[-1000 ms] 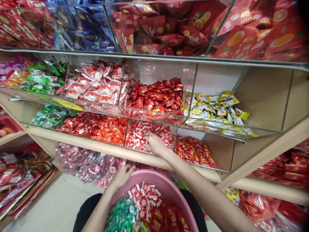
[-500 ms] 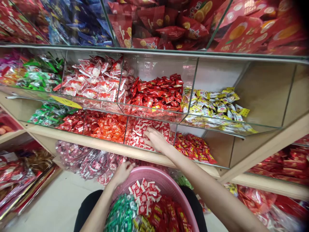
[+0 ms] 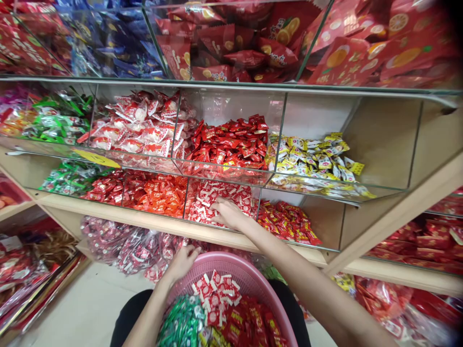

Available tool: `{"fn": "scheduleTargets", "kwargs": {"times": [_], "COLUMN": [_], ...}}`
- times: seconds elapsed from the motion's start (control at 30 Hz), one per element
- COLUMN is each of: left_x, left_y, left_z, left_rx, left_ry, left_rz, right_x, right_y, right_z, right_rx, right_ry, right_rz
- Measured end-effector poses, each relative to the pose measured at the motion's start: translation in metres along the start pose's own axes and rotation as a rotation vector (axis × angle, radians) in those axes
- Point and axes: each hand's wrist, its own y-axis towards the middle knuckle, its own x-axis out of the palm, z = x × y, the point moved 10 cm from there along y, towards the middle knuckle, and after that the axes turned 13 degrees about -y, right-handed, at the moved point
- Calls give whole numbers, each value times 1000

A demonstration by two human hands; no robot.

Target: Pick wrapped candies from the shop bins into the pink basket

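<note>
My right hand (image 3: 227, 213) reaches into a lower shelf bin and touches the small red-and-white wrapped candies (image 3: 202, 195). Its fingers are slightly apart and bent down onto the pile; nothing shows held in them. At the upper left of a pink plastic basket (image 3: 249, 262), the fingers of my left hand (image 3: 185, 260) curl at the rim. Between my dark-clothed knees, the basket holds red-and-white candies (image 3: 217, 291), green-wrapped candies (image 3: 183, 318), red-wrapped candies (image 3: 249, 318) and a few yellow ones (image 3: 217, 337).
Clear dividers split the shelf into bins. Orange-red candies (image 3: 162, 195) lie left of my right hand, red candies (image 3: 285, 221) right of it. The glass-fronted shelf above holds yellow-and-white candies (image 3: 314, 156). Bagged candies (image 3: 137, 248) sit on the floor under the wooden ledge (image 3: 144, 221).
The camera view has shifted slightly, with the shelves a little lower and further left in the picture. My right hand stays in the same bin; my left hand stays at the basket's rim.
</note>
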Motion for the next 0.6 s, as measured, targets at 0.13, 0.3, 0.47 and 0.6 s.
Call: {"fn": "scheduleTargets", "kwargs": {"times": [0.13,0.3,0.47,0.6], "left_x": [0,-1,1,2], "left_y": [0,0,1,0], "left_z": [1,1,-1,1], "left_rx": [1,2,4,14], "left_ry": [1,-3,-11,-10], "left_rz": [-3,-3,-10,-11], "right_x": [0,-31,-53,13], "right_y": [-1,-15,-60,-98], "right_z": [1,1,-42,-81], "right_rx": [9,48,-79,-210], "right_ry": [6,115,257,184], "right_rz": [40,171,254,13]}}
